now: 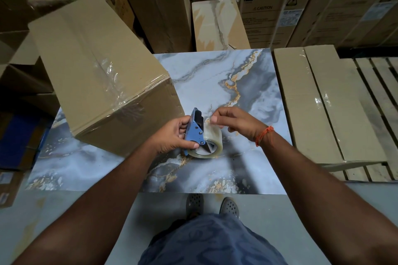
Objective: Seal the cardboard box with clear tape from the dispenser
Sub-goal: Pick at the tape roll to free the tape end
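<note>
Left hand (172, 135): wrapped around the blue tape dispenser (195, 129) at frame centre, thumb on its side plate.
Right hand (234, 123): thumb and forefinger pinched at the top of the clear tape roll (210, 143); whether they hold the tape end is unclear.
Box (99, 75): closed cardboard, tilted, left of the hands, clear tape across its top, on the table.
Table (215, 84): grey-blue marble pattern with gold veins.
Room: stacked cartons (269, 2) along the top of the frame; flat cardboard (318, 103) on a wooden pallet (379, 118) at right; pale floor (64, 211) below.
</note>
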